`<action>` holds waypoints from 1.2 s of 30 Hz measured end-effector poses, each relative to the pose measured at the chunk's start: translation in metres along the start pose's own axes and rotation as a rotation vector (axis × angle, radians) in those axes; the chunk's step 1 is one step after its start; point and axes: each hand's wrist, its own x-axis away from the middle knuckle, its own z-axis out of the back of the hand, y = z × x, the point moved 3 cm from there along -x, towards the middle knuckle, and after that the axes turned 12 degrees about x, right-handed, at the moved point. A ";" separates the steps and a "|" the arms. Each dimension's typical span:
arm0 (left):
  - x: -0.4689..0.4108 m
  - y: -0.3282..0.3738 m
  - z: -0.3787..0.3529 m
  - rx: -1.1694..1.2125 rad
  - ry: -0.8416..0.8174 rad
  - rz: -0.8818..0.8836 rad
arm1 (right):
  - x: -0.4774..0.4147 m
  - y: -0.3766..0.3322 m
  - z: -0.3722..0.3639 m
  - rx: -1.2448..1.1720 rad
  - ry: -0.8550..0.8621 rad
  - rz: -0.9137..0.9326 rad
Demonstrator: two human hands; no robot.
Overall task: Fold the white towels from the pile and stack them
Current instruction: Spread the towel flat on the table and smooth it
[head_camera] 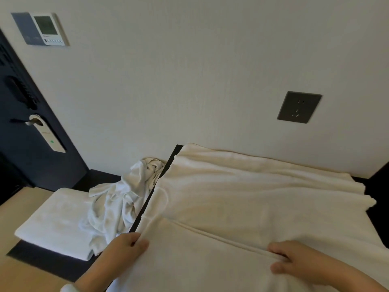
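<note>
A large white towel [252,192] is spread over the dark table [177,149]. A folded towel [54,222] and a crumpled pile [120,199] lie beside it on the left. The large white towel's near fold is pinched by the left hand [124,247] and the right hand [294,262].

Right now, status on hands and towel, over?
Hands: left hand, right hand both pinch folded edge of spread towel. To its left: folded towel, crumpled pile. Nothing blocking.

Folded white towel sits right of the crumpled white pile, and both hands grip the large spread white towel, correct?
No: the head view shows the folded white towel left of the crumpled white pile. The left hand and right hand do grip the large spread white towel.
</note>
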 end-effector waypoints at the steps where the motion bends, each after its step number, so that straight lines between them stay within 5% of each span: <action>1: -0.001 0.010 0.002 0.033 -0.006 -0.021 | 0.005 -0.001 0.008 -0.017 0.008 0.009; 5: -0.019 0.070 0.020 0.278 0.060 -0.175 | 0.016 0.011 0.068 -0.215 0.168 -0.026; 10: -0.083 0.116 0.029 0.214 0.236 -0.221 | -0.031 0.034 0.136 -0.191 0.584 -0.179; 16: -0.133 0.095 -0.011 -0.096 0.209 -0.134 | -0.102 0.054 0.070 -0.031 0.470 -0.420; 22: -0.083 0.063 -0.024 0.019 0.379 -0.275 | -0.071 0.025 0.029 0.266 0.898 -0.417; 27: -0.033 0.033 -0.027 0.088 0.389 -0.296 | -0.037 0.011 -0.006 0.310 0.852 -0.339; 32: -0.040 0.030 -0.015 -0.080 0.292 -0.102 | -0.029 0.030 0.005 -0.053 0.539 -0.348; 36: -0.075 0.072 -0.007 0.182 0.187 -0.004 | -0.025 0.049 0.027 -0.196 0.316 -0.316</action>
